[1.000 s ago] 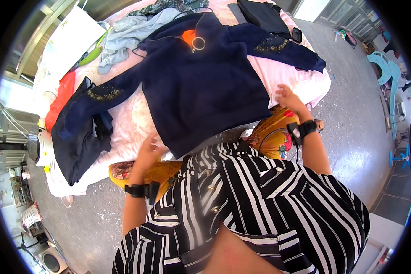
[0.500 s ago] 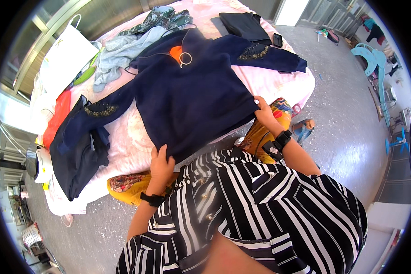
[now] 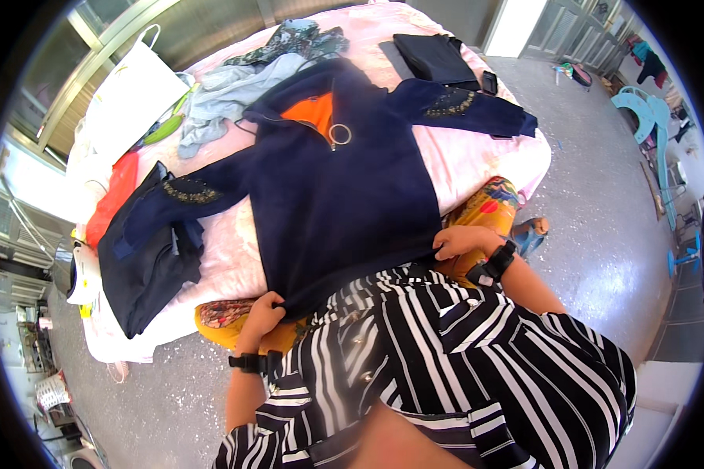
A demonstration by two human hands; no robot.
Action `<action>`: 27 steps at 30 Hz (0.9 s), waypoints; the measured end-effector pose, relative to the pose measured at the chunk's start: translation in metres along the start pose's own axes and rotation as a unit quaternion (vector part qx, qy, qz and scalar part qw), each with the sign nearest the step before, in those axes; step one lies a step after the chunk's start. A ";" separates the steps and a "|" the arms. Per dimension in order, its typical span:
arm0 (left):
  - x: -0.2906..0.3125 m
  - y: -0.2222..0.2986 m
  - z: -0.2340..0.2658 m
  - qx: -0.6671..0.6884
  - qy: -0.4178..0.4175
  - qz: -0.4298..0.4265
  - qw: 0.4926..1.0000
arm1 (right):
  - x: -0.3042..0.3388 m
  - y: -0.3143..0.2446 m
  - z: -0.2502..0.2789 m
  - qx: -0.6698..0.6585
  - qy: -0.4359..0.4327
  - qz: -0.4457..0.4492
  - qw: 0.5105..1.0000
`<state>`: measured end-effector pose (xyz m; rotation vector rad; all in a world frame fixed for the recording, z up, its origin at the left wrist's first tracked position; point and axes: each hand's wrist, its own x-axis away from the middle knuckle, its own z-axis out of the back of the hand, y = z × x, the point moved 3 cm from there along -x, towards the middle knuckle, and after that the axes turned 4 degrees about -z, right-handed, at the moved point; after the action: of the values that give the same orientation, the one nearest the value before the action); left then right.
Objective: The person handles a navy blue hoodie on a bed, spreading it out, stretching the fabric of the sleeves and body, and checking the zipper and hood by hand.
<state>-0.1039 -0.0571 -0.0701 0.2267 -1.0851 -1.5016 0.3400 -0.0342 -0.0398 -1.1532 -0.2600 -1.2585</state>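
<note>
A navy pullover (image 3: 344, 203) lies spread on the bed, its sleeves stretched out to both sides. Gold decoration marks each sleeve, and a large ring hangs from the zip at the orange-lined collar (image 3: 311, 113). My left hand (image 3: 264, 314) is closed on the left corner of the hem. At the hem's right corner, my right hand (image 3: 463, 241) pinches the fabric. The hem between them comes close to my striped shirt, which hides part of it. Beneath the left sleeve are folded black clothes (image 3: 145, 273).
Pink bedding (image 3: 231, 242) covers the bed. A white bag (image 3: 137, 98), crumpled grey clothing (image 3: 219, 105) and camouflage-patterned cloth (image 3: 297, 43) lie at the far left. Folded black cloth (image 3: 434, 59) and a small black case (image 3: 489, 82) are at the far right. A blue sandal (image 3: 530, 236) is on the floor.
Both hands have drawn the pullover's hem toward me, and the garment has slid nearer and straightened. Its collar has spread wider, showing more orange lining.
</note>
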 end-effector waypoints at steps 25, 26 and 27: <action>-0.175 -0.024 0.190 0.678 0.398 -0.012 0.618 | -0.112 0.030 0.097 -0.224 0.409 0.078 0.881; -0.174 -0.009 0.187 0.661 0.385 -0.053 0.642 | -0.112 0.033 0.101 -0.240 0.400 0.081 0.881; -0.169 0.014 0.181 0.643 0.370 -0.093 0.665 | -0.110 0.034 0.104 -0.233 0.422 0.084 0.872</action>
<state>-0.1721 0.1790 -0.0344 1.8080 -1.2310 -0.3679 0.3716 0.1100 -0.0886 -0.8788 0.8210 -1.5885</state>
